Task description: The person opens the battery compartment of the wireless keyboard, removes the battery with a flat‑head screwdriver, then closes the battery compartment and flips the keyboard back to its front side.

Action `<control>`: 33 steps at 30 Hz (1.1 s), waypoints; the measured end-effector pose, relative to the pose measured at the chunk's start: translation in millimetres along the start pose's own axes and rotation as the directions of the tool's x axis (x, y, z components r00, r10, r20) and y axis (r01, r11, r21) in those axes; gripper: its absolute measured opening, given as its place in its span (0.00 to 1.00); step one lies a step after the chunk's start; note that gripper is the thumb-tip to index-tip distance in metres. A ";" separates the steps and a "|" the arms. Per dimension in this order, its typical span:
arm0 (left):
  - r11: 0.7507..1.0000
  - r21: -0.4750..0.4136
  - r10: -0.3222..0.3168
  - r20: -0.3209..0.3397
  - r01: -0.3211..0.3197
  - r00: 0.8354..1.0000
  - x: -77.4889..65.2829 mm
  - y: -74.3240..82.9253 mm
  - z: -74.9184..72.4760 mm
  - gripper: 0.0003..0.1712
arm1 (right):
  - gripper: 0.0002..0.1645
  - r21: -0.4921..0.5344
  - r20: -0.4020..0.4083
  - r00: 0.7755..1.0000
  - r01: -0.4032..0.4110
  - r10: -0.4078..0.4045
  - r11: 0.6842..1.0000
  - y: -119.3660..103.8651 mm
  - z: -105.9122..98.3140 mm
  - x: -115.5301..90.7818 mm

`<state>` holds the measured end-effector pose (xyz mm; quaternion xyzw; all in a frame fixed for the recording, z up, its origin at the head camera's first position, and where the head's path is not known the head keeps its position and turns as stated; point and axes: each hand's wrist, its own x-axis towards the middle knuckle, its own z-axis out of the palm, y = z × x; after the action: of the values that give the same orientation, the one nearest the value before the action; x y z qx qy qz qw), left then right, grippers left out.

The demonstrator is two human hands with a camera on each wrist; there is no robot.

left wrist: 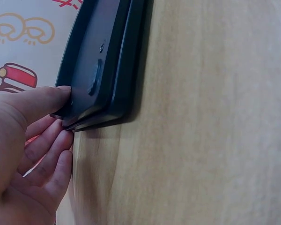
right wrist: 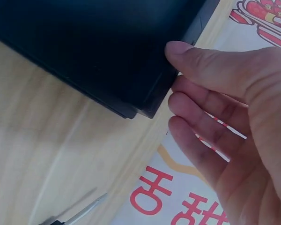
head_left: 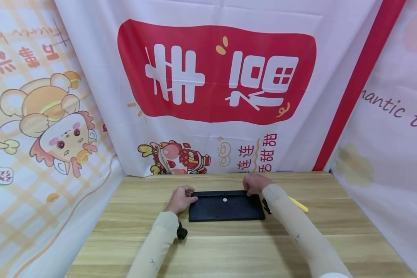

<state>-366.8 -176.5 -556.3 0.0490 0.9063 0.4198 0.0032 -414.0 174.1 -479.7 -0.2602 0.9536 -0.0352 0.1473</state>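
A black keyboard point(head_left: 226, 208) lies on the wooden table with its underside up, a small round white sticker near its far edge. My left hand point(head_left: 181, 199) pinches its far left corner. In the left wrist view, the left thumb point(left wrist: 61, 93) presses on the raised far strip beside a rubber foot point(left wrist: 94, 77), the other fingers tucked under the edge. At the far right corner, my right hand point(head_left: 256, 183) pinches the same strip. Its thumb point(right wrist: 180, 49) lies on top and its fingers curl below in the right wrist view.
A screwdriver with a yellow handle point(head_left: 299, 204) lies on the table to the right, partly behind the right forearm; its metal shaft point(right wrist: 86, 208) shows in the right wrist view. Printed cloth point(head_left: 215, 150) hangs behind the table's far edge and along both sides.
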 end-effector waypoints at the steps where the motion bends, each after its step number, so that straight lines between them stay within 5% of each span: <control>1: 1.000 -0.002 -0.003 0.001 0.003 1.000 0.0 0.5 0.1 0.20 | 0.08 0.014 0.012 1.000 -0.017 0.017 1.000 -0.2 -0.8 0.8; 14: 1.000 -0.022 -0.011 -0.024 0.010 1.000 -3.6 4.6 -2.1 0.19 | 0.07 0.115 0.119 0.988 -0.116 0.102 0.987 5.7 -7.3 15.5; 20: 0.999 -0.032 -0.005 -0.017 0.004 1.000 -4.6 4.6 0.3 0.19 | 0.08 0.259 0.140 0.983 -0.156 0.123 0.953 20.0 -0.4 16.6; 25: 1.000 -0.021 0.000 -0.033 0.000 0.999 -3.8 4.7 -1.0 0.19 | 0.06 0.336 0.110 0.989 -0.131 0.099 0.933 25.5 1.7 13.3; 33: 0.999 -0.032 -0.004 -0.026 0.003 1.000 -3.5 4.5 -2.8 0.18 | 0.05 0.328 0.061 0.996 -0.078 0.061 0.941 24.4 4.1 6.8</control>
<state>-363.0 -176.1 -551.2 0.0418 0.8996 0.4347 -0.0073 -430.2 191.7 -488.9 -0.1989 0.9388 -0.1827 0.2137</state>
